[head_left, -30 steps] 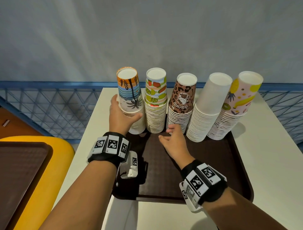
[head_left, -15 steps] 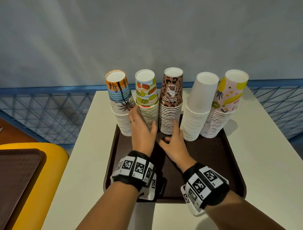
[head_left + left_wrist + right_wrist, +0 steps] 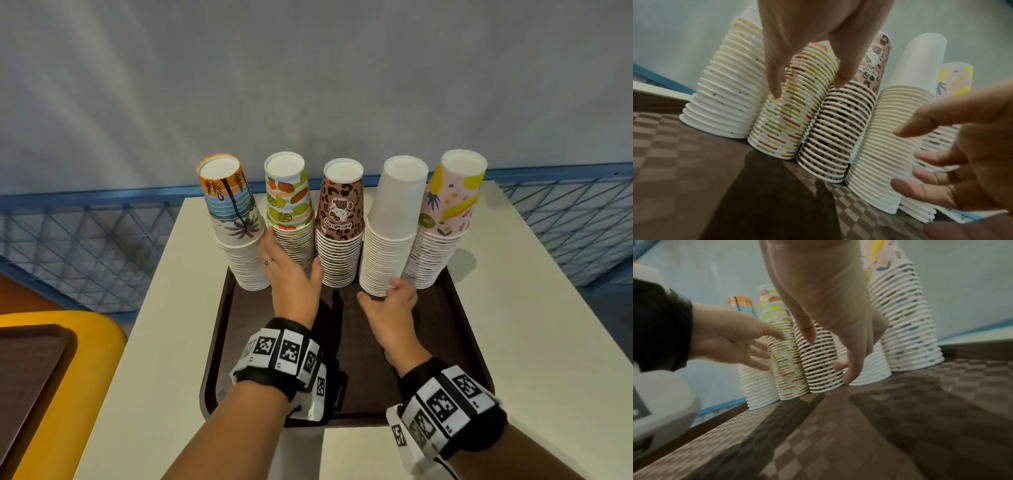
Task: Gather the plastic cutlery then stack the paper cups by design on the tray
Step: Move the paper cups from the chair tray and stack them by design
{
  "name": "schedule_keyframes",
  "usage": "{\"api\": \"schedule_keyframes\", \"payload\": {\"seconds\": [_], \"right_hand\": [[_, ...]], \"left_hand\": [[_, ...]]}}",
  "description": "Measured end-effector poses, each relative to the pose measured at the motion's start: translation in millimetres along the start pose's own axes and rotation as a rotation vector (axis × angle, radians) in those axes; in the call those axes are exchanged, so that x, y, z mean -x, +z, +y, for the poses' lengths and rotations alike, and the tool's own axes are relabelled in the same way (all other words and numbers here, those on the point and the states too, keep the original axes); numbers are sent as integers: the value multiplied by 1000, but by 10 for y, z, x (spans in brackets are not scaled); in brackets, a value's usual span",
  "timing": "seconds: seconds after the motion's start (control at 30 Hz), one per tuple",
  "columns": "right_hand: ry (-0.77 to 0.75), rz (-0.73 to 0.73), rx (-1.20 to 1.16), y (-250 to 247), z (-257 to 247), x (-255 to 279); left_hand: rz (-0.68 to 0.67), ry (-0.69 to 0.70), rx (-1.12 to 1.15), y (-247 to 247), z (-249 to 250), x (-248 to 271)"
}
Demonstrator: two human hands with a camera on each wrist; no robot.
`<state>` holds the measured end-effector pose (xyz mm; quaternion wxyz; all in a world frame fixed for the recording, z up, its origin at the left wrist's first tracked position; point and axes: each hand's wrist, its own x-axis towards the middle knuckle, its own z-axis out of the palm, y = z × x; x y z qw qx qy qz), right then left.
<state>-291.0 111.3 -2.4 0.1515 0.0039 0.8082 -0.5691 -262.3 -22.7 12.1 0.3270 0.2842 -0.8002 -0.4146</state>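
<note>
Cups [image 3: 339,253], five upside-down stacks sorted by design, along tray [image 3: 445,329] far edge. Left hand [image 3: 294,287]: fingers spread straight, straddling fruit stack [image 3: 291,205], likely nudging it into line. Right hand [image 3: 390,308]: fingers spread, tips touching white stack [image 3: 387,253] base, probably steadying it.

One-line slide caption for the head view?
Five design-sorted cup stacks on a brown tray; left hand straddles the fruit-print stack, right hand at the base of the plain white stack.

place: likely canteen | cues: brown serving tray [image 3: 442,318]; white table [image 3: 534,342]; yellow seat [image 3: 102,329]; blue mesh railing [image 3: 85,240]
</note>
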Motion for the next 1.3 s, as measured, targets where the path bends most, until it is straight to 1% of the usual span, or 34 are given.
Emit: {"api": "schedule_keyframes", "payload": {"seconds": [0.13, 0.3, 0.47, 0.53, 0.63, 0.7, 0.9, 1.2, 1.27, 1.3], "right_hand": [[26, -7, -36, -8, -9, -103], [17, -64, -23, 9, -13, -240], [14, -129, -2, -45, -21, -258], [38, -79, -12, -114, 1, -255], [111, 80, -109, -208, 31, -269], [147, 107, -154, -255, 48, -293], [103, 34, -108, -360, 8, -331], [102, -18, 10, -399, 41, -276], [90, -31, 36, -444, 15, -242], [80, -26, 50, -477, -31, -199]], "left_hand": [[10, -6, 11, 28, -1, 9], [3, -12, 1, 35, -8, 29], [0, -29, 1, 69, -6, 51], [-4, -46, 10, 84, -1, 68], [-15, -53, 16, 109, 0, 83], [-15, -58, 16, 130, 4, 97], [-29, -95, 26, 162, 19, 137], [-45, -85, 15, 109, 26, 167], [-66, -106, 22, 75, 22, 195], [-94, -139, 3, 35, 81, 233]]}}
